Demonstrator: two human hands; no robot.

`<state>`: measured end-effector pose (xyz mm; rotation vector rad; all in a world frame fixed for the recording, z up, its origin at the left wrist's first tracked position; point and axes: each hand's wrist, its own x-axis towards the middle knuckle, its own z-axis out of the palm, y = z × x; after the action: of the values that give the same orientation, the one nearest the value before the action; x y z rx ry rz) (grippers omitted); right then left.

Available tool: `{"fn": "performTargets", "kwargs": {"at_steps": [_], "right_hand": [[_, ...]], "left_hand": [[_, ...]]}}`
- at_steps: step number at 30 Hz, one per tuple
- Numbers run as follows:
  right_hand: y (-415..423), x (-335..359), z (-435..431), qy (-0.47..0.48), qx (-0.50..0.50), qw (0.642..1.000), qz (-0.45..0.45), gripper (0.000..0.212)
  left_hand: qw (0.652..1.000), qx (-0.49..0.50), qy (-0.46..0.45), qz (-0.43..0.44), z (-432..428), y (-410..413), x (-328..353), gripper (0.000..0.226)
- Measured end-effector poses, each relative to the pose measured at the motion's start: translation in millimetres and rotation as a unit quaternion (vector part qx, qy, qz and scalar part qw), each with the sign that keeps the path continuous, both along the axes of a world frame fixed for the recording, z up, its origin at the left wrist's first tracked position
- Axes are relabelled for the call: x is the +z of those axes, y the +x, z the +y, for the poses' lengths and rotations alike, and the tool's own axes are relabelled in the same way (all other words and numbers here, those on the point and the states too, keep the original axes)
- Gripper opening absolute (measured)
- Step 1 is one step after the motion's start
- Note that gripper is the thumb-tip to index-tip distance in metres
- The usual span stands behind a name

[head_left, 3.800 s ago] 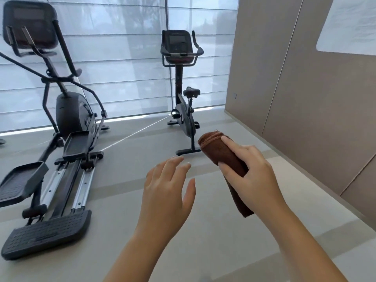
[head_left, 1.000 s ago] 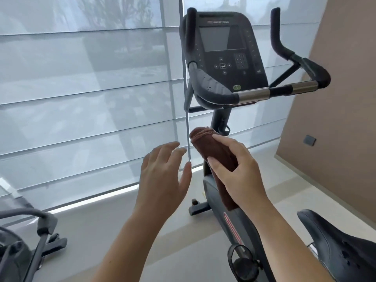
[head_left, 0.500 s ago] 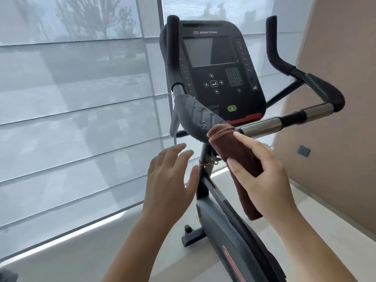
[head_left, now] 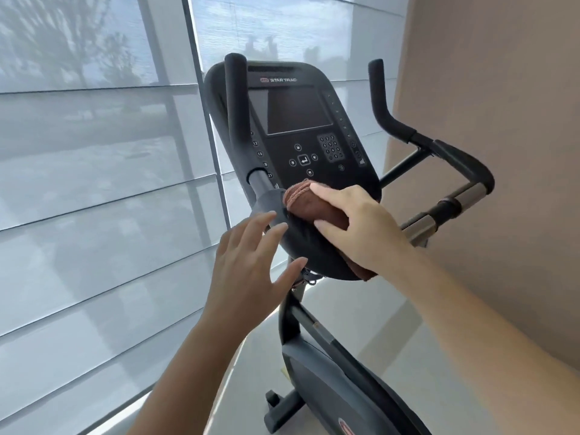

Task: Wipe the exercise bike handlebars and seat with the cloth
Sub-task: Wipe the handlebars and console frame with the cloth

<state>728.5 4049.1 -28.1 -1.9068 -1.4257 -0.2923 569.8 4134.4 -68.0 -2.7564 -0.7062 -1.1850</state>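
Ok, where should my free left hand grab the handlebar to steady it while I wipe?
Probably the upright black grip left of the console. Come from the left with your left hand, wrapping fingers round it: it's a round near-vertical tube, clear of the cloth.

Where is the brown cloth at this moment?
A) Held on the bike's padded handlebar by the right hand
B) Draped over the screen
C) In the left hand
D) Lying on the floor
A: the right hand holds the brown cloth on the padded handlebar just below the console, while the left hand is spread open beside it, holding nothing.
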Motion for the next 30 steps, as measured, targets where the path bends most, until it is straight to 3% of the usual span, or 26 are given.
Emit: {"fn": "performTargets", "kwargs": {"at_steps": [3, 11, 18, 25, 30], "right_hand": [[0.3, -5.5, 7.8, -0.052, -0.017, 0.998, -0.028, 0.051], [2.5, -12.1, -10.3, 0.006, 0.008, 1.000, -0.019, 0.042], [8.2, 17.0, 44.7, -0.045, 0.044, 0.998, 0.029, 0.043], [12.7, -10.9, -15.9, -0.013, 0.040, 0.999, -0.028, 0.044], [10.1, 7.3, 27.0, -0.024, 0.042, 0.998, -0.025, 0.044]], "left_hand": [[0.999, -0.035, -0.010, -0.017, 15.8, 6.1, -2.3, 0.052], [0.988, -0.110, -0.012, -0.109, 33.6, 15.1, -8.7, 0.053], [0.988, -0.108, -0.008, -0.112, 39.6, 16.7, -8.1, 0.055], [0.983, -0.117, -0.017, -0.140, 40.8, 20.3, -15.1, 0.056], [0.978, -0.122, -0.009, -0.167, 42.3, 24.6, -20.2, 0.058]]}}
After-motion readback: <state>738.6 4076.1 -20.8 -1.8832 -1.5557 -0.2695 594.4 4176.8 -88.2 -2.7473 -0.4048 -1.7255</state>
